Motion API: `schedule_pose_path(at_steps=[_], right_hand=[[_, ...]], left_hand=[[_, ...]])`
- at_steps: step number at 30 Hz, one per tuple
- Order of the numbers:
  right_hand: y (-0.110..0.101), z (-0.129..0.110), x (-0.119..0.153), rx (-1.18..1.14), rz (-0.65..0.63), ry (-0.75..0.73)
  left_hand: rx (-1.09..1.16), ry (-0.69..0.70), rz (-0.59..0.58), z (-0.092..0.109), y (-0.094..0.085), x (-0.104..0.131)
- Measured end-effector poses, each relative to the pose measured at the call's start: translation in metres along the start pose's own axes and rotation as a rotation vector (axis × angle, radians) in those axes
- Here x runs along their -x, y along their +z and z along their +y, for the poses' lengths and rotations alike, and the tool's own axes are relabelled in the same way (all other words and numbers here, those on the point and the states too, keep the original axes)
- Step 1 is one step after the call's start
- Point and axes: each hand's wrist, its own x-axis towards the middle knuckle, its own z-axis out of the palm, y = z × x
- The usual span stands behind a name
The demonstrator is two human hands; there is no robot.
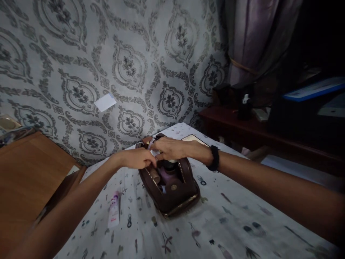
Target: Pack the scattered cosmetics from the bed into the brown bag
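Observation:
A dark brown handbag (175,198) lies unzipped on the patterned bedsheet (151,237), its gold zip teeth showing along the opening. My left hand (137,158) is closed at the bag's left rim, fingers curled over the edge. My right hand (172,147), with a black band (214,158) at the wrist, reaches over the opening with its fingers pinched around a small whitish, partly clear item (154,152). Inside the bag are a tan cylinder (154,175), a purple item (169,176) and a dark round thing with a pale top, partly covered by my right hand.
A pink and white tube (114,210) lies on the sheet left of the bag. Behind the bag is a phone-like flat thing (194,139). Wooden furniture (29,169) stands at left, a dark red table (231,122) at right. The patterned wall (129,72) borders the bed.

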Motion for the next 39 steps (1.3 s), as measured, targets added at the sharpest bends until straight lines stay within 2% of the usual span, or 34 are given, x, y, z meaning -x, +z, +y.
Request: schedule_pose_path(at_steps=[3,6,12,14,23,32,39], right_hand=[[0.006,0.004,-0.001,-0.019,0.043,0.050],[0.005,0.001,-0.003,-0.039,0.073,0.109],[-0.003,-0.013,-0.013,0.097,0.033,0.242],[-0.004,-0.016,-0.020,0.128,0.008,0.302],[-0.012,-0.020,-0.037,0.103,-0.072,0.355],[-0.005,-0.012,-0.047,0.104,-0.091,0.379],[-0.007,-0.018,-0.059,0.118,-0.133,0.381]], left_hand=[[-0.018,0.025,0.044,-0.001,0.008,-0.004],[0.016,0.014,0.130,-0.005,0.009,-0.002],[-0.035,-0.250,0.445,-0.018,0.005,0.005],[-0.050,-0.301,0.501,-0.023,0.008,0.004],[0.013,-0.333,0.566,-0.041,0.024,0.002],[0.060,-0.309,0.642,-0.040,0.028,0.002],[0.017,-0.339,0.664,-0.044,0.034,0.001]])
